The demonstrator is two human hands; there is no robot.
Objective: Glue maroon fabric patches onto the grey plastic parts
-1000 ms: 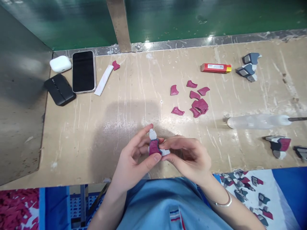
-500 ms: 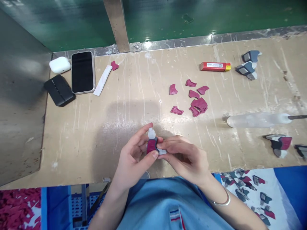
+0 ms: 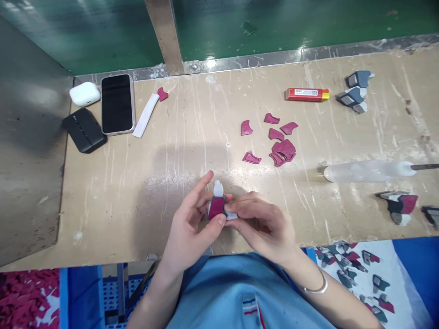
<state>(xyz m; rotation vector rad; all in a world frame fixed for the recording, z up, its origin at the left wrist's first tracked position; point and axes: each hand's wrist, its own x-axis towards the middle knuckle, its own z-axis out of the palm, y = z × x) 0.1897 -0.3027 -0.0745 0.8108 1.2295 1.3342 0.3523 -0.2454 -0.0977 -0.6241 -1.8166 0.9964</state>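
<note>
A small grey and dark blue part with a maroon face (image 3: pixel 217 207) is held between both hands above the front of the table. My left hand (image 3: pixel 192 228) grips its left side, thumb on the lower maroon face, index finger raised. The fingers of my right hand (image 3: pixel 264 219) pinch the part's right side, where a light grey piece sticks out. Beyond the hands lie several loose maroon pieces (image 3: pixel 284 149), some overlapping. The undersides of the held part are hidden by the fingers.
A phone (image 3: pixel 117 104), white case (image 3: pixel 84 94), black case (image 3: pixel 85 130) and white strip (image 3: pixel 146 115) lie at left. Rightward are a red box (image 3: pixel 306 94), a translucent bottle (image 3: pixel 370 171) and grey-blue parts (image 3: pixel 352 97). Below the table are maroon pieces (image 3: pixel 27 292) and finished-looking parts (image 3: pixel 380 283).
The held part has tilted slightly, showing more of its maroon face, and its pale top looks narrower. My left index finger has lifted up and left, away from that top.
</note>
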